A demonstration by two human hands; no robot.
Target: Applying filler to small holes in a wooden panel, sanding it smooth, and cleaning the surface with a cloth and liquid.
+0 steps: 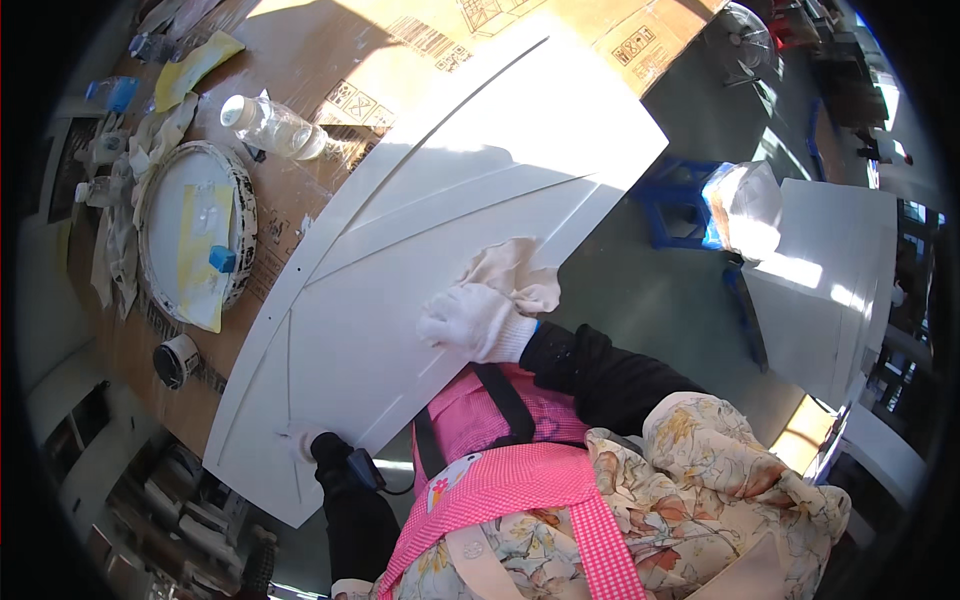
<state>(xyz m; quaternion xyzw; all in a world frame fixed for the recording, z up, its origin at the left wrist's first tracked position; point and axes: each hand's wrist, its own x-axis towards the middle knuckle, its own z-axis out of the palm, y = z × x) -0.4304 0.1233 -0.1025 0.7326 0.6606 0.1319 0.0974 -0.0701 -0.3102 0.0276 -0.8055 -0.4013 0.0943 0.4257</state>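
Note:
A long white panel (350, 350) with grooved lines slants across the cardboard-covered table in front of me. My right hand (470, 322), in a white knitted glove, is closed on a cream cloth (515, 275). The cloth is crumpled and lies against the panel's face, near its close edge. My left hand (301, 443) is at the panel's lower left part, by the near edge. It looks pale and blurred, and its fingers do not show clearly enough to tell how they are placed. Bright sunlight falls over the panel's far right end.
Left of the panel stand a round white tub (150, 225) with a yellow strip and blue block on top, a clear bottle (285, 130) and a small pot (176, 362). Rags (122, 240) lie beyond. At right are a blue stool (675, 205) with a bag and a white box-like piece (815, 300).

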